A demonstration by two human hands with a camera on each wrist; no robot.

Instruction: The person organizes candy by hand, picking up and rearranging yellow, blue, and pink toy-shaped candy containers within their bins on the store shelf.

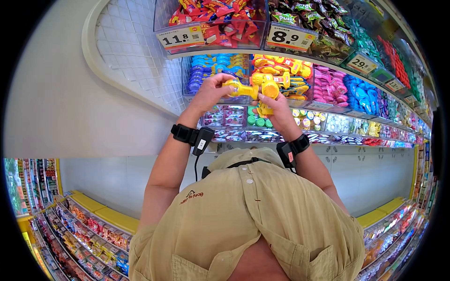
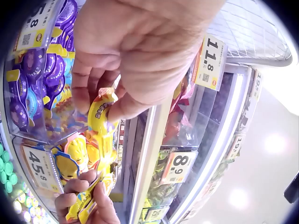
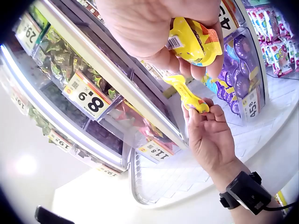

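Note:
My left hand (image 1: 213, 91) pinches one end of a yellow candy pack (image 1: 241, 89) that narrows in the middle, between thumb and fingers. The pack's other end reaches the right hand's packs in the head view. My right hand (image 1: 277, 110) grips several similar yellow packs (image 1: 270, 89); a barcode shows on one pack (image 3: 196, 42) in the right wrist view. Both hands are in front of a clear bin of yellow packs (image 1: 283, 63). In the left wrist view, the pinched pack (image 2: 100, 114) shows printed lettering.
Left of the yellow bin is one of purple and blue packs (image 1: 199, 82); to its right lie pink packs (image 1: 329, 86). Bins with price tags (image 1: 290, 38) overhang above. A white mesh shelf (image 1: 131, 51) curves at the left. Green-lidded tubs (image 1: 258, 119) stand below.

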